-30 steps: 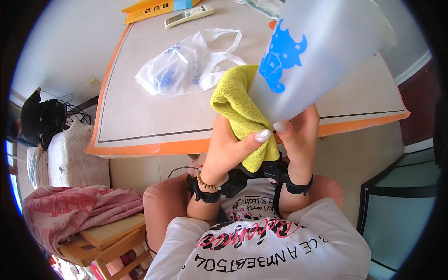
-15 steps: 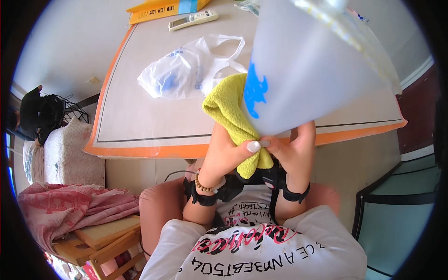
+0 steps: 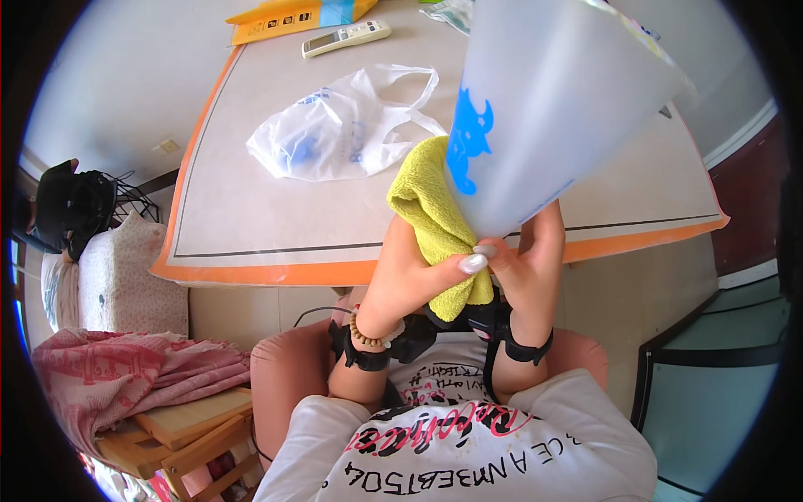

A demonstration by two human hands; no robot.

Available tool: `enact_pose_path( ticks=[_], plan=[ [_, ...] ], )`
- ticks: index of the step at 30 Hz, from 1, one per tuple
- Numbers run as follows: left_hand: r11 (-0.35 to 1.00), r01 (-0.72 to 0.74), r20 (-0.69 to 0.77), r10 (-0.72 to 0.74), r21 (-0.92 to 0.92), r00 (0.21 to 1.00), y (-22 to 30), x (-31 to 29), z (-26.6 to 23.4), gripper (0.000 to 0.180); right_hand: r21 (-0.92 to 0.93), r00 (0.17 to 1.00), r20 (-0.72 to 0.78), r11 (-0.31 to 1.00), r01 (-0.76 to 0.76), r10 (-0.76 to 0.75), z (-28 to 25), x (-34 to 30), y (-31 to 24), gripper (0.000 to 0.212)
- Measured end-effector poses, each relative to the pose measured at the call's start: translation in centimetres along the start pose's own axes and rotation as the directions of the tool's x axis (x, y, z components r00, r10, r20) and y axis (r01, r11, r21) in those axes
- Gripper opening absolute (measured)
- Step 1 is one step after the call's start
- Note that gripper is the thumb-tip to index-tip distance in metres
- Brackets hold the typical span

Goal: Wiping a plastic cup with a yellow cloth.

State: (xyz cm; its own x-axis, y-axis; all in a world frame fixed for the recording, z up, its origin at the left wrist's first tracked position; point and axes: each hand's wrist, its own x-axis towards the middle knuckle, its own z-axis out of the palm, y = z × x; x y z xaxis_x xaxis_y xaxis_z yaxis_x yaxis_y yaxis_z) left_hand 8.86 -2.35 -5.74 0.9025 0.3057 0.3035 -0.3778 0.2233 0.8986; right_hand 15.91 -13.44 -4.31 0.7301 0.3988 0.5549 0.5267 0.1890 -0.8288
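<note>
A translucent container (image 3: 560, 117) is held up, tilted, above the tabletop (image 3: 242, 222) near its closest edge. Its long axis is slanted from about 7 o'clock to 1 o'clock, with the narrow end set at the hands and the wide rim turned away. That narrow end is gripped by the right hand (image 3: 534, 259) — the nearer one — whose fingers are mostly hidden behind the wall. A yellow-green cloth (image 3: 428, 197) is clamped in the left hand (image 3: 406, 272) and laid along the container's 9 o'clock side, just beside a blue figure (image 3: 471, 138). The two thumbs are held close at the cloth; whether their tips touch cannot be told. At 11 o'clock from the left hand, a white bag (image 3: 335, 138) is seen on the tabletop, with a remote (image 3: 347, 38) and yellow packet (image 3: 284, 21) set beyond.
</note>
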Motion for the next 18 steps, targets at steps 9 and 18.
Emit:
enact_pose_path(
  ticks=[9, 18],
  plan=[
    [0.998, 0.033, -0.017, -0.032, 0.049, 0.999, 0.0, 0.2, 0.0, 0.063, 0.003, 1.000, -0.017, 1.000, -0.021, 0.021, -0.1, 0.0, 0.7, 0.063],
    [0.997, 0.069, -0.007, -0.068, 0.022, 0.998, 0.0, -0.6, -0.3, 0.070, 0.005, 0.983, 0.091, 0.987, -0.162, 0.160, -0.4, -1.3, 1.5, 0.074]
  ],
)
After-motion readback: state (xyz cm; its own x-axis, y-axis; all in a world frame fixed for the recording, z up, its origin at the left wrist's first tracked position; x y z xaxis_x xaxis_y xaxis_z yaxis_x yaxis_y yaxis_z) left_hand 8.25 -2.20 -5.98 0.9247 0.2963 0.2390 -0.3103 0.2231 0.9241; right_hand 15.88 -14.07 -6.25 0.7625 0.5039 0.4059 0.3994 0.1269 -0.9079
